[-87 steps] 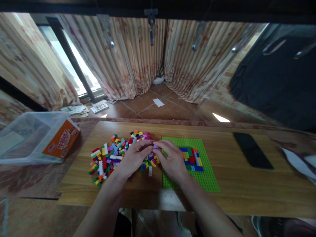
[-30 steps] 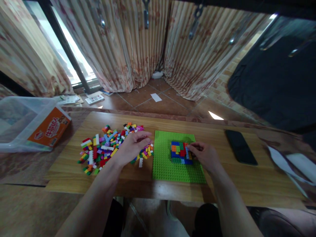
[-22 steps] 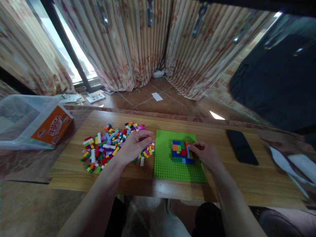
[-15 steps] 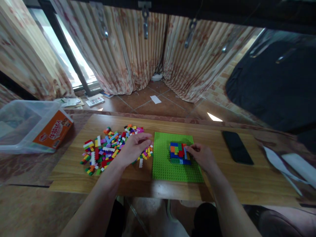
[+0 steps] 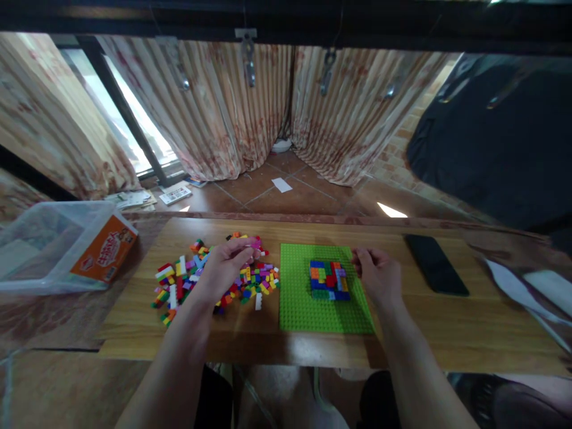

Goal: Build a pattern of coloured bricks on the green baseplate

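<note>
My left hand (image 5: 226,268) is over a pile of loose toy bricks (image 5: 181,286), its thumb and fingers a little apart near some pink bricks. No brick can be made out between them. A green baseplate (image 5: 295,310) lies to the right of the pile. On it sits a flat, roughly square build of bricks (image 5: 330,280), mostly blue at the edges, with red, orange, green and light purple inside. My right hand (image 5: 379,275) hovers at the baseplate's right edge, apart from the build. Its fingers are curled in, with no brick showing in them.
A black phone (image 5: 435,265) lies on the wooden table (image 5: 322,347) at the right, with white paper (image 5: 513,286) beyond it. At the far left stands a clear plastic bin (image 5: 58,238) with an orange label. Curtains (image 5: 214,119) hang behind, above a tiled floor.
My right hand has let go of the build and moved right, off it. My left hand has shifted slightly left over the pile. The whole view has tilted a little.
</note>
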Motion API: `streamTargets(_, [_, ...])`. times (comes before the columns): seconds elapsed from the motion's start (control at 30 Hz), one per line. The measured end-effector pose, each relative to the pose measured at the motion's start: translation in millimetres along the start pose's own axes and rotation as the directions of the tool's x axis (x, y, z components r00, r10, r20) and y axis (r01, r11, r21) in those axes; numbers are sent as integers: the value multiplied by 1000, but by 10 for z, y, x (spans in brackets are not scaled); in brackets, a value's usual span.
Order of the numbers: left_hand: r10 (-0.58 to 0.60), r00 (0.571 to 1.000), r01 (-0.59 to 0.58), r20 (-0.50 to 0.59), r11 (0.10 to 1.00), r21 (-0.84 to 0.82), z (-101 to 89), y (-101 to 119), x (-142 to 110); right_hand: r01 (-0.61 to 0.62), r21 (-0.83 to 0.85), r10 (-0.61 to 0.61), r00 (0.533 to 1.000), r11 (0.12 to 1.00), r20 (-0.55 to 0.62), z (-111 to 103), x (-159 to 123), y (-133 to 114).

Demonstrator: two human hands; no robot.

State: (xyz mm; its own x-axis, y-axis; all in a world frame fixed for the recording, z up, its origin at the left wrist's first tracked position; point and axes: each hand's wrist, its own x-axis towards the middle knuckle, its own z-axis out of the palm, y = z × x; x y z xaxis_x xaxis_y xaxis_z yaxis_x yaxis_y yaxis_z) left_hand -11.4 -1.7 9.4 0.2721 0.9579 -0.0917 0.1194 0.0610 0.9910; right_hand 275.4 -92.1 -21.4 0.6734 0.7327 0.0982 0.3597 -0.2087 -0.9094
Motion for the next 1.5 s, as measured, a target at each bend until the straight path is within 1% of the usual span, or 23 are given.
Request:
streamTargets(0.03, [15,1000,-15,-26,1000,14,-25,0,4,45,-15,-45,999,999,8,50,-50,-61])
streamTargets(0.1, [46,998,-44,-52,998,46,-65,-5,14,133,-50,-130,990,990,63,171,-181,-185])
streamTargets(0.17, [72,996,-68,-52,995,75,-90,-16,20,235,-60,-221,960,970,172,304,-339,-287])
streamTargets(0.2, [76,996,-72,-44,994,87,-97,-25,21,302,-54,-280,927,952,249,371,-418,-323])
streamTargets(0.27, [68,997,-65,-25,993,103,-104,-48,19,428,-40,-377,834,903,404,493,-561,-363])
streamTargets(0.3, [60,998,-58,-15,993,104,-106,-62,15,475,-37,-405,785,879,468,547,-617,-369])
streamTargets(0.33, [56,998,-55,-5,993,105,-108,-78,12,509,-44,-417,749,860,516,596,-660,-369])
streamTargets(0.4, [61,998,-61,6,991,116,-115,-111,6,545,-73,-413,708,835,573,679,-708,-355])
streamTargets(0.57, [99,995,-100,11,978,182,-139,-166,5,603,-177,-369,666,777,649,835,-701,-334])
streamTargets(0.63, [105,994,-108,27,978,178,-143,-167,3,624,-226,-346,657,748,670,881,-696,-345])
streamTargets(0.7, [110,993,-116,41,979,170,-144,-161,1,630,-263,-329,662,730,673,916,-699,-363])
streamTargets(0.8, [115,992,-122,48,979,166,-143,-151,-5,627,-279,-321,670,727,669,952,-705,-388])
streamTargets(1.0, [122,992,-128,45,976,178,-141,-159,-10,591,-206,-318,658,780,683,995,-704,-428])
streamTargets(1.17, [109,993,-116,43,973,198,-157,-192,8,536,-192,-284,678,822,678,1004,-707,-445])
streamTargets(1.3, [134,990,-141,49,960,240,-161,-172,6,504,-180,-263,683,845,681,1001,-703,-432])
streamTargets(1.43, [122,991,-130,52,969,211,-144,-125,-19,477,-112,-289,684,872,670,1025,-709,-397])
streamTargets(1.5, [107,993,-115,51,975,188,-136,-115,-26,458,-76,-307,700,886,644,1039,-713,-396])
